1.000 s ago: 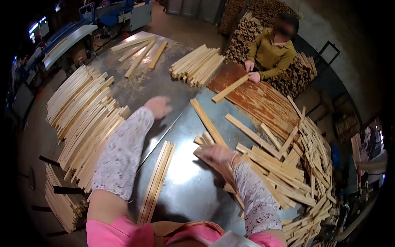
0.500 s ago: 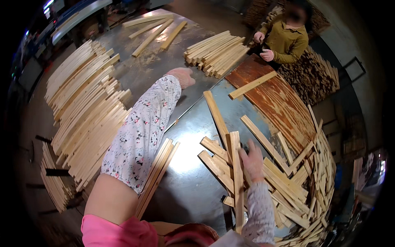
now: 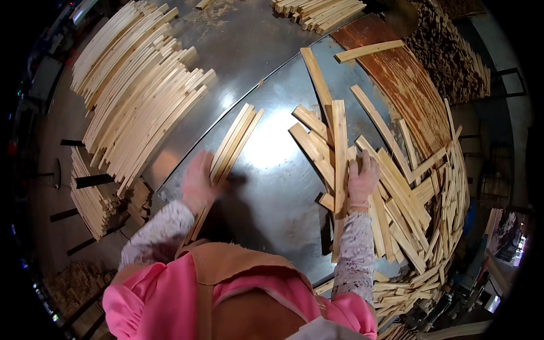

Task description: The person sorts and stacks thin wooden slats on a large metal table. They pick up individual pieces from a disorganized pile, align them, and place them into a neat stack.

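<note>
Near the front of the metal table, my left hand (image 3: 199,181) lies across a narrow bundle of pale wooden slats (image 3: 238,136). Its fingers close round the bundle, slightly blurred. Over to the right, my right hand (image 3: 362,184) rests on loose slats with its fingers apart, just beside a long upright-pointing slat (image 3: 339,170). More slats (image 3: 311,153) lie crossed under and left of that long one. A jumbled heap of slats (image 3: 405,209) spreads to the right of this hand.
Neat rows of slats (image 3: 153,107) cover the table's left side. Another stack (image 3: 320,12) sits at the far edge. A worn reddish-brown board (image 3: 405,85) lies at the far right, with a single slat (image 3: 371,51) across it. A seam (image 3: 226,112) crosses the metal tabletop (image 3: 272,198).
My left hand has come back from the far part of the table to the near slat bundle. My right hand stays by the long slat. The view has tipped down, cutting off most of the co-worker.
</note>
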`<state>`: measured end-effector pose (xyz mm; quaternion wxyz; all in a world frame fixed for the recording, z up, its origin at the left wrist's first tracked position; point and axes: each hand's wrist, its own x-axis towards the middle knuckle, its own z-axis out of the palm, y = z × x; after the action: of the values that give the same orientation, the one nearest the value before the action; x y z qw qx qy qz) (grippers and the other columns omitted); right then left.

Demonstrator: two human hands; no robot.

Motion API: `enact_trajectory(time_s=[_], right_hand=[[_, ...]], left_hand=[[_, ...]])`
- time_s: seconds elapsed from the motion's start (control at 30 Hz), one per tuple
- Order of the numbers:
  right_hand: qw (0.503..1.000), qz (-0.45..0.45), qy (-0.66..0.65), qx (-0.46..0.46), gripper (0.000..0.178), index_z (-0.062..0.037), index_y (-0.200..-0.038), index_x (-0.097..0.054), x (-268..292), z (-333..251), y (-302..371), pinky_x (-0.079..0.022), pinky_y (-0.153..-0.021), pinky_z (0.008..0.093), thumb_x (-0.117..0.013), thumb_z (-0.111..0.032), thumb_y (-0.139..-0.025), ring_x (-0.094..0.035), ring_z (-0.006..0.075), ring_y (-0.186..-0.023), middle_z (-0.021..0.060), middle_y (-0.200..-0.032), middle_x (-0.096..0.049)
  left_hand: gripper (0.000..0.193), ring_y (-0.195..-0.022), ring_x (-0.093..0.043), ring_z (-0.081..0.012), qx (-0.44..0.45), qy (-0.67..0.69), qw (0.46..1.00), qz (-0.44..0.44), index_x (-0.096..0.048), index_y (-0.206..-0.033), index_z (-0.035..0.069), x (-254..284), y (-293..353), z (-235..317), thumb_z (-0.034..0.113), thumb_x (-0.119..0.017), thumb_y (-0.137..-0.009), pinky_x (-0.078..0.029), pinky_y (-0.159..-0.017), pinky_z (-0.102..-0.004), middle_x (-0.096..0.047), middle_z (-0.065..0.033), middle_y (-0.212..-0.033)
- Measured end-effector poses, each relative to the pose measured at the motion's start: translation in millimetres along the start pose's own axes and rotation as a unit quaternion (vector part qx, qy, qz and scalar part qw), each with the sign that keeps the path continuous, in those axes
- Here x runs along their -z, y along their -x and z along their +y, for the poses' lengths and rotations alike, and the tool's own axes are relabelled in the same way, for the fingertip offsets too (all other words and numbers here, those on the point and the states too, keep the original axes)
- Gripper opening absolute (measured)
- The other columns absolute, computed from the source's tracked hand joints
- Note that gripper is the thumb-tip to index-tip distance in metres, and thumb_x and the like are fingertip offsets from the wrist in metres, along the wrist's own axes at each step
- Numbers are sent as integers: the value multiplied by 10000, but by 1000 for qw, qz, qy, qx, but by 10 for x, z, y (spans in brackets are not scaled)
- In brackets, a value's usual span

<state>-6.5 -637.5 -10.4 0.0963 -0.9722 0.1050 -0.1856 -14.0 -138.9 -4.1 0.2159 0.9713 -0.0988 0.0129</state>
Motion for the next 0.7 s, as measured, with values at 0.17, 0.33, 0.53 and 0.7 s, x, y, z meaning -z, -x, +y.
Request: enact_trajectory(time_s=[0.17,0.33,0.53,0.7], right_hand=[[991,-72,112,-14,828,-78,-1578,-526,136,-144,1335,-332,-1263,572,-769,-513,-917,-506,429,-1442,222,-1508,-597],[990,-100,57,-78,719,-66,-1523,-584,250,-158,1310,-444,-1169,535,-787,-372,-906,-555,427,-1367,206,-1442,-640],[980,-162,71,-96,616,-103,-1393,-662,521,-1040,1074,-543,-954,548,-791,-336,-838,-651,433,-1034,223,-1205,-694],[940,-255,-207,-93,666,-70,-1505,-579,-314,-2264,1230,-535,-1038,535,-697,-397,-937,-670,463,-1215,303,-1259,-707]], left_hand=[[923,-1413,-526,-453,145,10,971,-191,-423,-1589,56,168,937,-82,284,-864,-811,-473,-1166,-506,-513,-223,-1578],[882,-1402,-541,-418,100,40,991,-83,-404,-1621,85,93,993,-438,259,-807,-856,-491,-1148,-487,-532,-175,-1575],[893,-1475,-490,-390,183,-65,969,-153,-385,-1654,91,881,555,-1320,293,-793,-886,-416,-1235,-452,-498,-175,-1625],[900,-1478,-485,-392,147,-82,975,-146,-369,-1667,106,831,642,-1915,338,-780,-901,-416,-1232,-459,-501,-184,-1617]])
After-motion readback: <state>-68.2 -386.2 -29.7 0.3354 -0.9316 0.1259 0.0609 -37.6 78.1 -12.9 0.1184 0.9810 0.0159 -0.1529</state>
